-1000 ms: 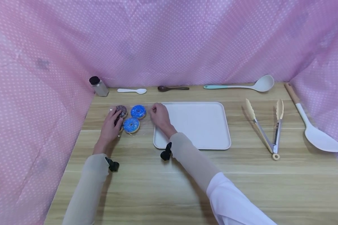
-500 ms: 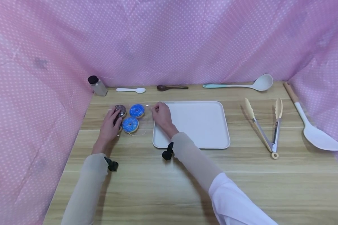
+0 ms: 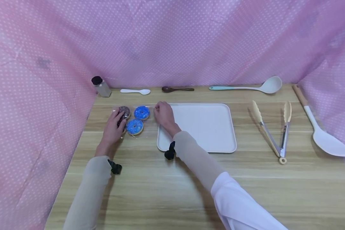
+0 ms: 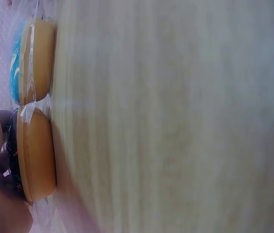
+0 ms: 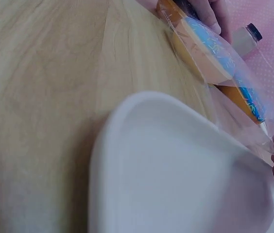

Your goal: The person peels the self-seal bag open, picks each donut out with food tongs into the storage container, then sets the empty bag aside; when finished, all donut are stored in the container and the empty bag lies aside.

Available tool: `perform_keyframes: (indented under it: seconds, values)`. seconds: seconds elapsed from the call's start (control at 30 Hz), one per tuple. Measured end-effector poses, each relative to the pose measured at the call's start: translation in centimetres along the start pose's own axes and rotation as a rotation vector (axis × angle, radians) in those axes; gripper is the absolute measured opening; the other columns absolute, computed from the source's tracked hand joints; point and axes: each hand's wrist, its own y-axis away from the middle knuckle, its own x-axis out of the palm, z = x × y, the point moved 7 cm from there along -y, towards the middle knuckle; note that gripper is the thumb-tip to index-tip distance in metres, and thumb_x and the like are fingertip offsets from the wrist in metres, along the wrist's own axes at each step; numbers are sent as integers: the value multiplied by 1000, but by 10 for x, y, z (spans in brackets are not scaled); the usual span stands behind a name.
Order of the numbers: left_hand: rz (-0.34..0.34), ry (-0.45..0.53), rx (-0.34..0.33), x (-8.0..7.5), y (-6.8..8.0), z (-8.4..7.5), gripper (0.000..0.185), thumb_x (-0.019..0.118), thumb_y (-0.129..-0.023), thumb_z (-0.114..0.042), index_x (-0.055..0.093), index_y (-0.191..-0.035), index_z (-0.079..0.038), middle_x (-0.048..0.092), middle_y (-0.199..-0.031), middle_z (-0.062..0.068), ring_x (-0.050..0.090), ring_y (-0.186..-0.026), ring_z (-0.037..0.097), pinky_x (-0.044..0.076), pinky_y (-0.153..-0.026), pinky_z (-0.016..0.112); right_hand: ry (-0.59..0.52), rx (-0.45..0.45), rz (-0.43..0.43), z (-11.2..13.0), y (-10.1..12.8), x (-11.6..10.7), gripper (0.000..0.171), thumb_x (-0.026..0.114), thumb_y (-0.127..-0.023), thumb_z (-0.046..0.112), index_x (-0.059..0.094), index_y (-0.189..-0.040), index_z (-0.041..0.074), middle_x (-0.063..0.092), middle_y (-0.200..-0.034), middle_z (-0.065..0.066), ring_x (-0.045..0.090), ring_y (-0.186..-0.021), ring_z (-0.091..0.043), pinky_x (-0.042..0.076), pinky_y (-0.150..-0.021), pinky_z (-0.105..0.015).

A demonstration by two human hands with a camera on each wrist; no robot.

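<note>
A clear plastic bag (image 3: 149, 127) lies flat at the table's left with several donuts in it. Two have blue icing; the near blue donut (image 3: 134, 127) and the far blue donut (image 3: 141, 112) sit on its right side. My left hand (image 3: 112, 127) holds the bag at the dark donuts, its fingers and thumb bent over them; the far dark donut (image 3: 125, 112) shows partly, the near one is mostly covered. In the left wrist view a dark-iced donut (image 4: 37, 155) stands under my fingers. My right hand (image 3: 164, 115) pinches the bag's right edge above the white tray's far left corner.
The white tray (image 3: 201, 127) lies right of the bag. Along the back are a black-capped shaker bottle (image 3: 102, 87), a white spoon (image 3: 135, 91), a dark wooden spoon (image 3: 176, 89) and a ladle (image 3: 247, 88). Tongs (image 3: 271, 134) and a spatula (image 3: 322, 134) lie at the right.
The right hand shifts very slightly while keeping its pinch on the bag's edge. The left hand stays on the dark donuts. The small overall shift comes from the head camera.
</note>
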Motion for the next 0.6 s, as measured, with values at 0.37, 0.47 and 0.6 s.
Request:
perform_keyframes:
  seconds: [0.37, 0.47, 0.6]
  values:
    - [-17, 9, 40, 0, -2, -5, 45, 45, -101, -19, 40, -143, -2, 23, -155, 22, 19, -143, 43, 16, -117, 55, -72, 75, -9, -13, 0, -6, 15, 53, -94, 18, 64, -97, 9, 63, -96, -4, 58, -92, -17, 50, -82, -28]
    - [-22, 7, 39, -1, -1, -5, 45, 45, -101, -19, 40, -143, -2, 23, -155, 22, 19, -143, 43, 17, -117, 55, -104, 91, -28, -19, 0, -8, 14, 53, -93, 16, 64, -95, 8, 63, -94, -5, 58, -89, -18, 51, -80, -29]
    - [-42, 9, 53, -2, -1, -5, 45, 47, -100, -17, 42, -142, -1, 25, -154, 24, 21, -142, 44, 18, -117, 55, -123, 81, -24, -22, 0, -9, 13, 53, -92, 15, 64, -95, 8, 63, -94, -5, 58, -90, -18, 50, -80, -29]
